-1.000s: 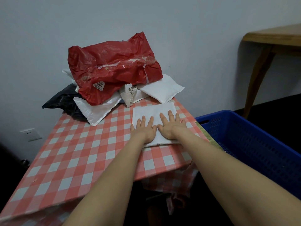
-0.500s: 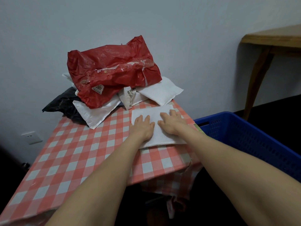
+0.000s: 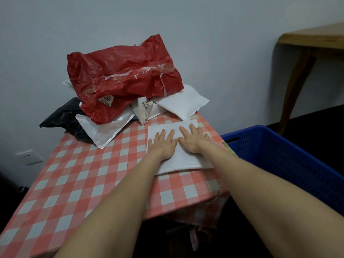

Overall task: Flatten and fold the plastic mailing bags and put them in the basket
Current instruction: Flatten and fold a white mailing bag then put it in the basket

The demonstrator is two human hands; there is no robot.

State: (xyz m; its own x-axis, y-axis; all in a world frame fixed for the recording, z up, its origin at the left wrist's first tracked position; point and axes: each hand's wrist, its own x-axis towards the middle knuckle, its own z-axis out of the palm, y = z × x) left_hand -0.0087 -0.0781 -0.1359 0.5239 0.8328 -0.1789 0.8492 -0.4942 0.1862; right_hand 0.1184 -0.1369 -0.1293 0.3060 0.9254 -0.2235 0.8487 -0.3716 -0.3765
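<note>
A flat white mailing bag lies on the red-and-white checked table, near its right edge. My left hand and my right hand press on it side by side, palms down, fingers straight. Behind them a pile of bags is stacked against the wall: a crumpled red bag on top, white padded bags and a black bag below. The blue plastic basket stands to the right of the table, lower than the tabletop.
A wooden table stands at the back right by the wall. A wall socket sits low on the left. The tablecloth hangs torn over the table's near right corner.
Both hands stay flat on the white bag and have slid a little over it, from its near part toward the far edge. The bag has not visibly moved.
</note>
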